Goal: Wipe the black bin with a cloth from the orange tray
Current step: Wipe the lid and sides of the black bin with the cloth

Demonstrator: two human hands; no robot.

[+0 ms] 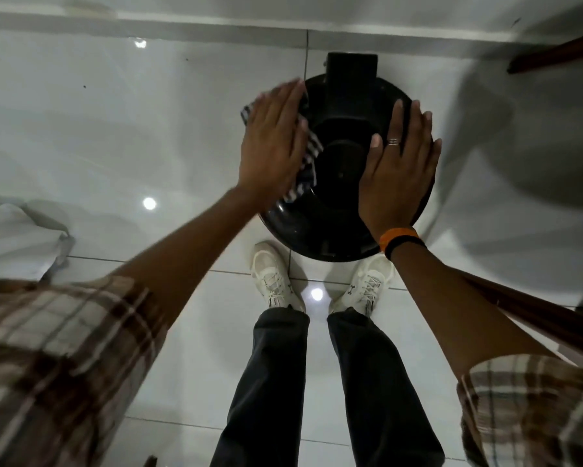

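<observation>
Wiping is under way: the left hand (272, 143), flat and open, presses the cloth (303, 170) on the bin (344, 99) lid. The right hand (398, 170), also open, steadies it. Next, probably sweep across the unwiped lid.

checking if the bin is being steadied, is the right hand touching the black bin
Touching. The head view shows the right hand laid flat, palm down, on the black bin, fingers spread over its right rim with no gap visible.

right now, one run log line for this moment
step: wiping | left hand: flat, pressing cloth on black bin lid | right hand: flat, steadying lid | orange tray: not in view
</observation>
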